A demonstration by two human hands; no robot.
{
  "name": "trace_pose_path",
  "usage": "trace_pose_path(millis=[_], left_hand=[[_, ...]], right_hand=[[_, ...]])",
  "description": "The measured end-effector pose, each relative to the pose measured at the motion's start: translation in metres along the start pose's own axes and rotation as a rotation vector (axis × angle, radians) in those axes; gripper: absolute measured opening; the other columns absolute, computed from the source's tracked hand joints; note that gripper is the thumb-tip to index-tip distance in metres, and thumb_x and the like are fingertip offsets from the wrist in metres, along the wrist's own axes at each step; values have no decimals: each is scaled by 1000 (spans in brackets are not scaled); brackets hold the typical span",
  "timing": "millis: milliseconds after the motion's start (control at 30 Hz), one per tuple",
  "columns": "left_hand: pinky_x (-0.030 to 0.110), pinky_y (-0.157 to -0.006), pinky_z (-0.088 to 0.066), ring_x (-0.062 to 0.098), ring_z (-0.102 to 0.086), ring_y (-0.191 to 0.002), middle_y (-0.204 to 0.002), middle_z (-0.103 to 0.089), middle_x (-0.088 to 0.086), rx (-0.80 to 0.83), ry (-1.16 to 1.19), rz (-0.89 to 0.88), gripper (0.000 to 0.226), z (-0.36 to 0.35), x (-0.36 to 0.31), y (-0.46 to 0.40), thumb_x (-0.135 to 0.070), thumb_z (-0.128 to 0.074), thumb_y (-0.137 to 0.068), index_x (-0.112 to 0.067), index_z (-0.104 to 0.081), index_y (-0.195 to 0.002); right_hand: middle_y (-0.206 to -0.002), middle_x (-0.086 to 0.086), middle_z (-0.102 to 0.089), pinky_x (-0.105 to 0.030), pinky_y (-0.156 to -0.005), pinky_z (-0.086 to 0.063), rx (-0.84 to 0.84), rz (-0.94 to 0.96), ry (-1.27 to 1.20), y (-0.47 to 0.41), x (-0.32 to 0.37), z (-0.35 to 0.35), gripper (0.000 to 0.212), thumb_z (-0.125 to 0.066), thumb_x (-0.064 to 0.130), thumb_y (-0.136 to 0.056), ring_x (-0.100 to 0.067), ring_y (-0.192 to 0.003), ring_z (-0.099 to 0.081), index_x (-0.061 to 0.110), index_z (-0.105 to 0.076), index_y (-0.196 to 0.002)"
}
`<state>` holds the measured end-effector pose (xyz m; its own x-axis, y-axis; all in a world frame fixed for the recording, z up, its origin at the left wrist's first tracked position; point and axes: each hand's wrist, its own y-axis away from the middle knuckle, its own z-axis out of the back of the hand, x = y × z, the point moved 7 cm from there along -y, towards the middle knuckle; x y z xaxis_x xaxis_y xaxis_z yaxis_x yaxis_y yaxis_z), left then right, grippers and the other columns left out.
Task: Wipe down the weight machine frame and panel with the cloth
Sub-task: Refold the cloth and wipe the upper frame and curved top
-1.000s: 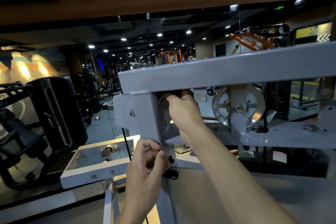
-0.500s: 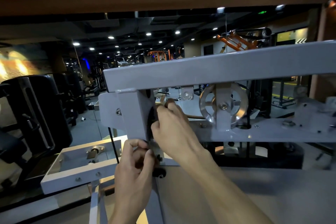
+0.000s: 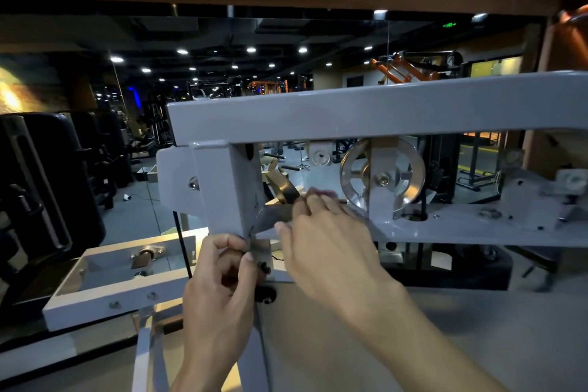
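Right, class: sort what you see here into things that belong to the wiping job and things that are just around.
Job:
grey frame
dark cloth
left hand
right hand

Just around:
silver pulley wheel
orange machine
black padded machine

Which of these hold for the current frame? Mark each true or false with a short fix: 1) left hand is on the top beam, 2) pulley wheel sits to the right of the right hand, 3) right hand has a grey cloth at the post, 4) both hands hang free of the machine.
1. The left hand is on the top beam. False: it pinches the lower end of the grey cloth below the beam, at the foot of the vertical post.
2. The pulley wheel sits right of the right hand. True.
3. The right hand has the grey cloth at the post. True.
4. Both hands hang free of the machine. False: both are at the frame with the cloth.
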<state>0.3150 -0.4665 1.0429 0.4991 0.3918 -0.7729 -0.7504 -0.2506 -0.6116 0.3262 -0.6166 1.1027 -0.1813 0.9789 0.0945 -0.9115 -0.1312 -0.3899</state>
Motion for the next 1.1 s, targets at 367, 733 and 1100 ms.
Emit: trace_pose_path(millis=[367,733,1100], left_hand=[[32,-61,-48,10,-67,-65,-70,-73,-5,16,-4,7,20,0,1,-2,-13,-59,-97,-31,-51,-96],[33,-53,-46,13,-58,-55,-67,-68,-3,-1,-28,-31,18,3,7,-4,-20,-59,-97,-36,-52,-94],[37,-60,-53,12,-67,-67,-70,-70,-7,7,-82,-15,32,1,10,-3,-13,-63,-94,-43,-49,-94]], right_hand=[[-130,-15,-59,-42,-99,-38,68,-11,-46,-38,3,-8,45,-28,37,-108,-32,-120,-51,9,-59,-124],[-129,-8,-57,-45,-115,-36,-222,127,-110,-3,26,-17,58,-32,60,-100,-30,-130,-47,14,-61,-119],[-109,18,-66,-24,-84,-53,-282,84,12,58,-42,15,41,-48,57,-87,-7,-102,-65,32,-65,-115]])
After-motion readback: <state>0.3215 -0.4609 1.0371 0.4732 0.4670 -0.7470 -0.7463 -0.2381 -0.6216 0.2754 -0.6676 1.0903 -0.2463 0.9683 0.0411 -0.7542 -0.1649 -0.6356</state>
